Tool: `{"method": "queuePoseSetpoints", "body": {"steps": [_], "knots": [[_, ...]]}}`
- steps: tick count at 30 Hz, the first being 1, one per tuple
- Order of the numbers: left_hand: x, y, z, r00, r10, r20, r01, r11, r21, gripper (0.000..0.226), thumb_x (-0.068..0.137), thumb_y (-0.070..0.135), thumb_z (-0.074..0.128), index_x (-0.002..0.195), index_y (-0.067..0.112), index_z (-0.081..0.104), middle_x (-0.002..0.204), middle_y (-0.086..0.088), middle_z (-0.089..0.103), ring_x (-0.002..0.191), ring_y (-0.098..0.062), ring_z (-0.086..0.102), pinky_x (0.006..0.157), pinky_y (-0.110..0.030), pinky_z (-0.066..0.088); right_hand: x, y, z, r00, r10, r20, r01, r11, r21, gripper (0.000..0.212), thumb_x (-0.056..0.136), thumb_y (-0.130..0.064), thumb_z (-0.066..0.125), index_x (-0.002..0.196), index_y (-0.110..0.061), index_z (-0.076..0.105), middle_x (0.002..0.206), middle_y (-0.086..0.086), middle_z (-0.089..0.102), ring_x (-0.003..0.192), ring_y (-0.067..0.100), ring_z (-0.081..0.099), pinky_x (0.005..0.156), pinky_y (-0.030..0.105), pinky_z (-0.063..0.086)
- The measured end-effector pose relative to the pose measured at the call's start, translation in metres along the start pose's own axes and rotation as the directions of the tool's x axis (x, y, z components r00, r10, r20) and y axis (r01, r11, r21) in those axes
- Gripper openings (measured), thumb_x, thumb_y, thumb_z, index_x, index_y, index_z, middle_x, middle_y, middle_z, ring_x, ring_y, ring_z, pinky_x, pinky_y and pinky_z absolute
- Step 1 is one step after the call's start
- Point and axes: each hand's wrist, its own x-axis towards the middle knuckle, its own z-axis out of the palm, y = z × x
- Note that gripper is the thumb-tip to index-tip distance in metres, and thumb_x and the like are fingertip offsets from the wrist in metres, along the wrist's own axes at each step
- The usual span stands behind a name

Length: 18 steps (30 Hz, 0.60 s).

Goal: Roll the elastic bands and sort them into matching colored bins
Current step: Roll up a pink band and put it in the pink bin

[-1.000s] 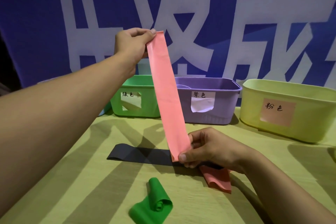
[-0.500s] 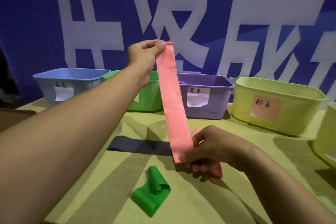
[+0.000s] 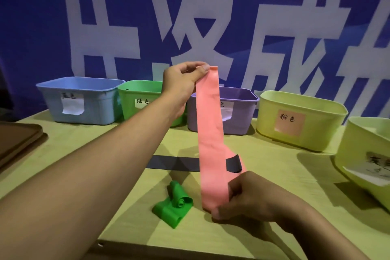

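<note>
blue banner (image 3: 295, 6) with big white characters fills the wall beyond both hands, cropped on all sides. pale yellow-green worktop (image 3: 63, 154), matte, flat, front edge visible below the right hand.

bins in a row behind the raised left hand (image 3: 183, 84), all smooth plastic, rounded corners, paper labels: blue bin (image 3: 95, 103) left of it, green bin (image 3: 135, 95) partly hidden by the wrist, purple bin (image 3: 240, 110) with its label half covered by the band, yellow-green bin (image 3: 299, 120) with a pink label. another yellow-green bin (image 3: 363, 158) tilted at the right edge, cut off, label hard to read. brown tray (image 3: 16, 139) cut off at the left edge.

pink band (image 3: 209, 137), flat thin rubbery strip, stretched upright between the hands. left fingers (image 3: 202, 68) pinch its top end; right hand (image 3: 249, 198) fingers curled round its lower end, just above the worktop. the lowest bit is hidden in the grip; can't tell if it's rolled there.

dark grey band (image 3: 173, 162) lies flat on the worktop behind the pink one, middle hidden by it, beyond the right fingers. green band (image 3: 173, 207), partly rolled, loose curl on top, lies just left of the right fingers.
</note>
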Motion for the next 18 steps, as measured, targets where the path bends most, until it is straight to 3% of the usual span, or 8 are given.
{"method": "queuePoseSetpoints", "body": {"steps": [3,7,12,15,18], "knots": [[-0.007,-0.005,0.005,1.0,0.002,0.011,-0.003,0.999,0.037,0.006,0.086,0.017,0.082,0.089,0.02,0.079,0.1,-0.006,0.079,0.103,-0.025,0.074,0.096,-0.048,0.059,0.0,0.0,0.001,0.999,0.045,-0.02,-0.047,0.997,-0.062,0.034,0.073,-0.051,0.088,0.086,-0.021,0.077,0.081,-0.01,0.071,0.077,0.007,0.06,0.062,0.023,0.04],[-0.015,-0.015,0.012,1.0,0.003,0.022,-0.004,1.0,0.029,0.006,0.087,0.016,0.081,0.09,0.021,0.079,0.101,-0.006,0.078,0.105,-0.025,0.073,0.098,-0.048,0.058,0.006,0.003,0.005,0.985,0.069,-0.157,-0.097,0.979,-0.18,0.052,0.067,-0.064,0.085,0.082,-0.016,0.075,0.084,0.001,0.073,0.07,0.012,0.058,0.063,0.03,0.042],[-0.022,-0.022,0.016,0.998,-0.003,0.062,0.002,1.0,0.024,0.006,0.088,0.017,0.08,0.091,0.022,0.078,0.093,0.004,0.078,0.098,-0.015,0.074,0.095,-0.042,0.06,0.008,0.014,0.001,0.983,0.077,-0.168,-0.115,0.967,-0.229,0.067,0.059,-0.079,0.079,0.086,-0.017,0.075,0.086,0.003,0.073,0.077,0.018,0.066,0.064,0.033,0.041],[-0.024,-0.029,0.016,0.997,-0.007,0.081,0.006,1.0,0.013,0.008,0.088,0.016,0.08,0.093,0.022,0.078,0.092,0.004,0.079,0.099,-0.017,0.075,0.096,-0.041,0.059,0.006,0.017,-0.016,0.987,0.019,-0.162,-0.044,0.987,-0.152,0.056,0.072,-0.07,0.079,0.081,-0.014,0.077,0.072,-0.001,0.07,0.064,0.01,0.058,0.06,0.028,0.04],[-0.026,-0.04,0.014,0.995,-0.007,0.1,0.007,1.0,-0.005,0.008,0.088,0.015,0.079,0.093,0.022,0.078,0.093,0.003,0.079,0.101,-0.017,0.075,0.096,-0.04,0.059,0.012,0.012,-0.041,0.964,-0.072,-0.255,0.058,0.997,-0.059,0.041,0.087,-0.055,0.073,0.068,-0.02,0.074,0.062,-0.007,0.07,0.052,0.002,0.053,0.053,0.019,0.04]]}}
